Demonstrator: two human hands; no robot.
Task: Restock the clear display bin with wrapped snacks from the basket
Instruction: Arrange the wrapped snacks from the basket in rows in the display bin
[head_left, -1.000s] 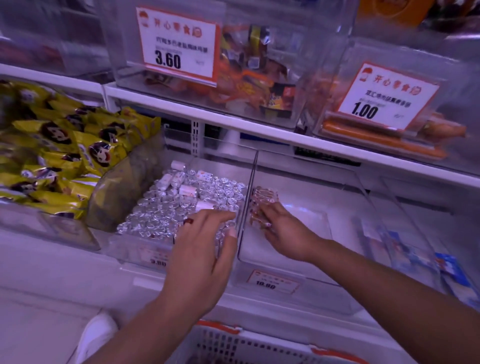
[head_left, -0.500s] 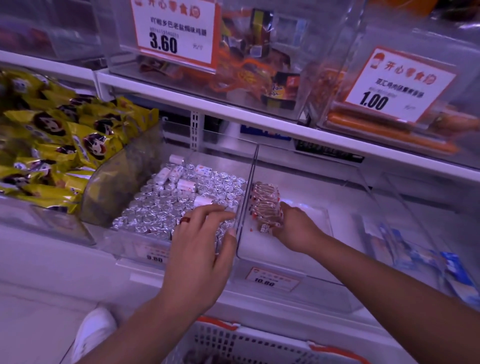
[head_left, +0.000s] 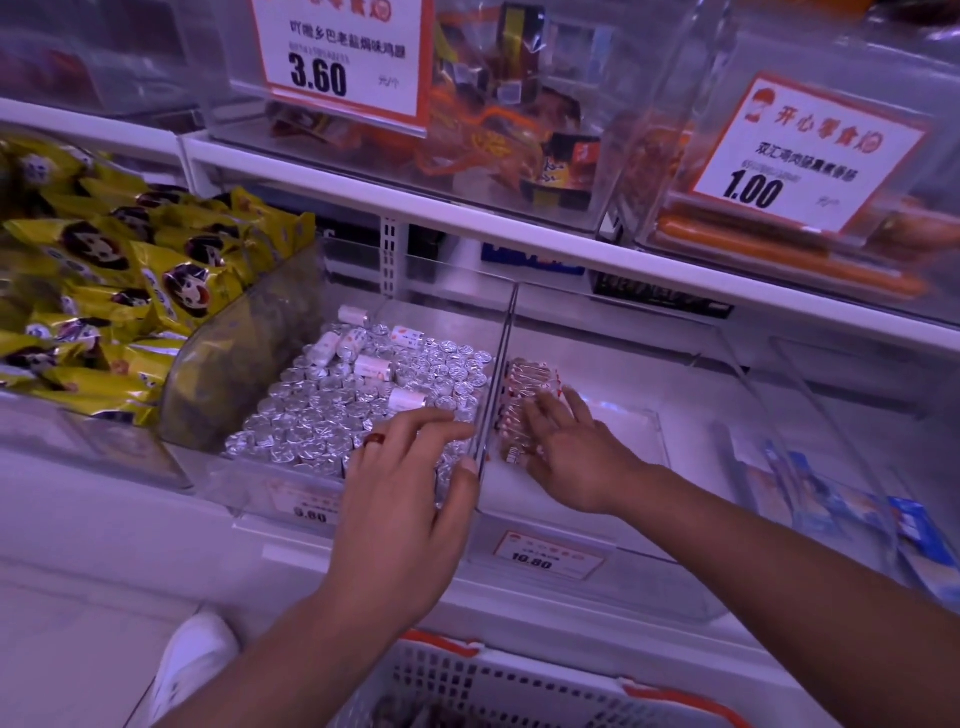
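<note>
Right hand (head_left: 574, 454), fingers spread and straight, lies flat against the wrapped snacks (head_left: 521, 402), a red-and-white row packed tight along the left wall of the clear display bin (head_left: 691, 597), whose floor runs bare out to its right wall. Left hand (head_left: 400, 519) has relaxed fingers draped over the silver foil pieces (head_left: 322, 415) next door, thumb right at the clear divider (head_left: 496, 379), gripping nothing. Down at the bottom edge sits the white basket (head_left: 519, 686), well below the bin's front lip.
</note>
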